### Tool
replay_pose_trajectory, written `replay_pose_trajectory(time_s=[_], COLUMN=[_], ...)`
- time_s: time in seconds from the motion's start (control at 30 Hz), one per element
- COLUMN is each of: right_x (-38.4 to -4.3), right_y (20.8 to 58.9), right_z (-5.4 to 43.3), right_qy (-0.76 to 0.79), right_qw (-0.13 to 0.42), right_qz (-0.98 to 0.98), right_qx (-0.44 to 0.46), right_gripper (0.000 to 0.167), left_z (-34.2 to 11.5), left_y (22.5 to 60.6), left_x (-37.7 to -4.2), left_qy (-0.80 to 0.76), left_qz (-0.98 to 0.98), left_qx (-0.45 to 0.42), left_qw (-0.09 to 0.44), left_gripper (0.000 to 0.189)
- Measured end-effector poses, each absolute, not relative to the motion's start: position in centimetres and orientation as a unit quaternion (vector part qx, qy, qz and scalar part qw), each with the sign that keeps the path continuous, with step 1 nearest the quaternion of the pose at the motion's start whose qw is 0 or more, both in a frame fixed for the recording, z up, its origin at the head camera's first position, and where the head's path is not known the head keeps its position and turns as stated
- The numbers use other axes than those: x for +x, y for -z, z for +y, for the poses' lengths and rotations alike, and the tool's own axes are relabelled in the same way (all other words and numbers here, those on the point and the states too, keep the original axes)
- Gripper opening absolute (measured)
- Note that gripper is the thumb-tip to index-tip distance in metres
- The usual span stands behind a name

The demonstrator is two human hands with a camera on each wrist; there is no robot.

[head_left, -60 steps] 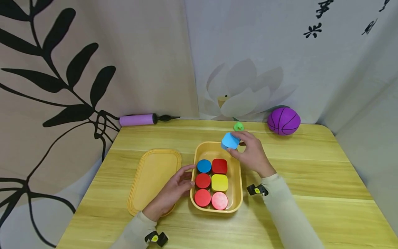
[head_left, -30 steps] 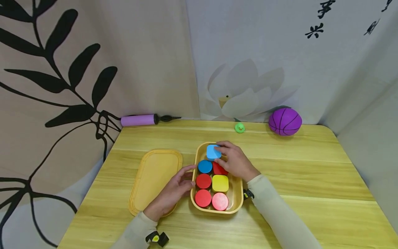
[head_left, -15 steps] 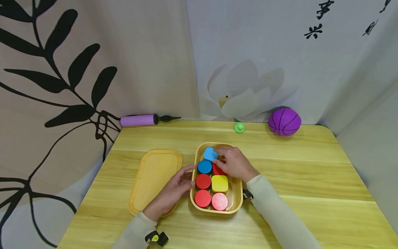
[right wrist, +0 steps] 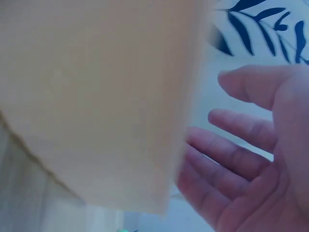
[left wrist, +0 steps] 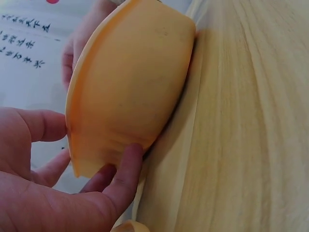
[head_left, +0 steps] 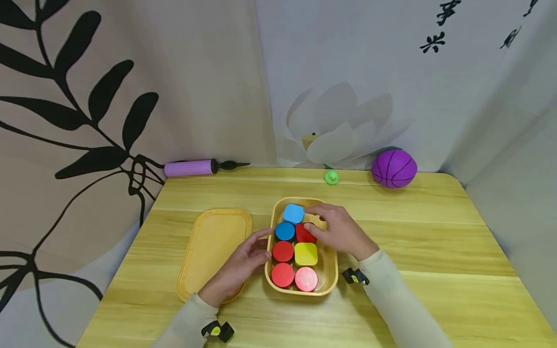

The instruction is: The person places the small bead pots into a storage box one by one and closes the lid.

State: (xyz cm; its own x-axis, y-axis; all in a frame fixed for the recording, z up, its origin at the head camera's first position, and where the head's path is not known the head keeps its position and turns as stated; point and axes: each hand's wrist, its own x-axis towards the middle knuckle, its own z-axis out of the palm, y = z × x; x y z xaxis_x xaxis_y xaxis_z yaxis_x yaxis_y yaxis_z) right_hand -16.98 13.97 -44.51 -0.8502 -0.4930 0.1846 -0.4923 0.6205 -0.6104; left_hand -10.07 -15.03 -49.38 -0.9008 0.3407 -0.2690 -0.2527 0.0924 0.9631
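Observation:
A yellow open box (head_left: 327,265) on the table holds several blocks. At its far left corner lies a light blue square block (head_left: 293,213), in front of it a blue round block (head_left: 285,231) and a red square block (head_left: 303,236). Nearer are a yellow square block (head_left: 306,254) and several red round ones. My right hand (head_left: 344,231) hovers over the box's far right part, fingers apart around no block, fingertips beside the light blue one. The left hand (head_left: 239,266) rests its extended fingers against the box's outer left wall (left wrist: 135,82).
A flat yellow lid (head_left: 213,246) lies left of the box, partly under my left hand in the head view. Along the table's back edge are a purple hand pump (head_left: 189,167), a small green duck-faced toy (head_left: 331,177) and a purple basketball (head_left: 394,168).
My right hand brought the light blue block from above the box down into its far left corner, let go and drew back to the right. The left hand stayed against the box.

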Motion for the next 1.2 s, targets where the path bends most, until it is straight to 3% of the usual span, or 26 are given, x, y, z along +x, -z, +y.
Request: replay_pose_trajectory(time_s=[0.27, 0.43, 0.6, 0.93, 1.2], right_x=[-14.2, -13.2, -12.9, -11.1, -10.0], right_y=[42.8, 42.0, 42.1, 43.4, 44.4], right_z=[12.5, 10.2, 7.2, 2.1, -1.3], right_qy=[0.350, 0.371, 0.408, 0.515, 0.595], right_qw=[-0.015, -0.014, 0.017, 0.119, 0.169], right_qz=[0.887, 0.875, 0.857, 0.804, 0.754], right_qx=[-0.300, -0.311, -0.314, -0.271, -0.222], right_gripper=[0.047, 0.047, 0.047, 0.057, 0.062], left_z=[-16.1, -17.7, -19.9, -25.9, -30.5], left_y=[48.4, 47.3, 46.7, 46.4, 47.2], left_x=[-9.6, -9.3, -8.9, -7.4, -6.4], left_qy=[-0.686, -0.631, -0.550, -0.551, -0.534], left_qz=[0.690, 0.753, 0.825, 0.832, 0.845], left_qx=[0.047, 0.073, 0.077, 0.023, -0.033], left_qw=[0.228, 0.175, 0.100, 0.057, 0.016], left_gripper=[0.053, 0.046, 0.040, 0.044, 0.046])
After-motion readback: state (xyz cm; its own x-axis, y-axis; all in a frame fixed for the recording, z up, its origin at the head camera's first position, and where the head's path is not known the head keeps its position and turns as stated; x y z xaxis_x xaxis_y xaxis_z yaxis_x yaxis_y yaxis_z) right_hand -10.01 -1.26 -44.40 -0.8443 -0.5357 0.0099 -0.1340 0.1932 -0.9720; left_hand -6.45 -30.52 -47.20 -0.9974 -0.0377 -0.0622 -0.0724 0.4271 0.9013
